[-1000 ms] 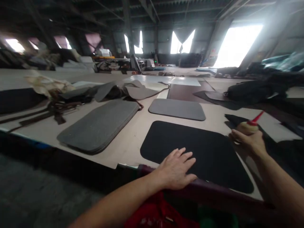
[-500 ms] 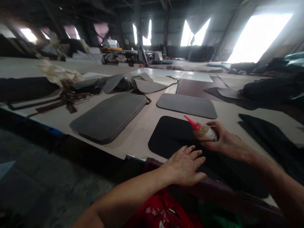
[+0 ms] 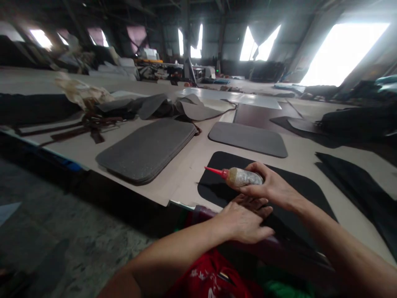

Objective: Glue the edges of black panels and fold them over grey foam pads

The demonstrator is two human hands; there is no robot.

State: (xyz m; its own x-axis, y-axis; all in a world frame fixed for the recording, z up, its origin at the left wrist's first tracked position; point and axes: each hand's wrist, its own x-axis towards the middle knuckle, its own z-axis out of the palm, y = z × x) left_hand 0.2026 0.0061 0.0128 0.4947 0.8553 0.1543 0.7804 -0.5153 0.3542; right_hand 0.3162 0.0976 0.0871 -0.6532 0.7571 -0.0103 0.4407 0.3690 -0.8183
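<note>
My right hand (image 3: pixel 269 186) is closed round a glue bottle (image 3: pixel 245 178) with a long red nozzle that points left. The bottle is tilted almost level above a black rounded panel (image 3: pixel 297 190) on the table. Just below the bottle, my left hand (image 3: pixel 245 219) lies with fingers stretched out over the panel's near edge, holding nothing. Part of its fingers is in the shade of my right hand. Beyond the black panel lies a single grey rounded panel (image 3: pixel 248 138). To the left sits a stack of grey rounded panels (image 3: pixel 149 151).
Brown strips (image 3: pixel 96 130) and a crumpled pale bag (image 3: pixel 82 91) lie on the left of the table. Curled grey sheets (image 3: pixel 195 107) rest behind the stack. Dark folded material (image 3: pixel 353 178) is at the right. The table's front edge (image 3: pixel 182 204) runs close to my body.
My right hand has moved left with the glue bottle, and the nozzle now points left instead of up and left. My left hand stays nearly in place. The view has shifted slightly.
</note>
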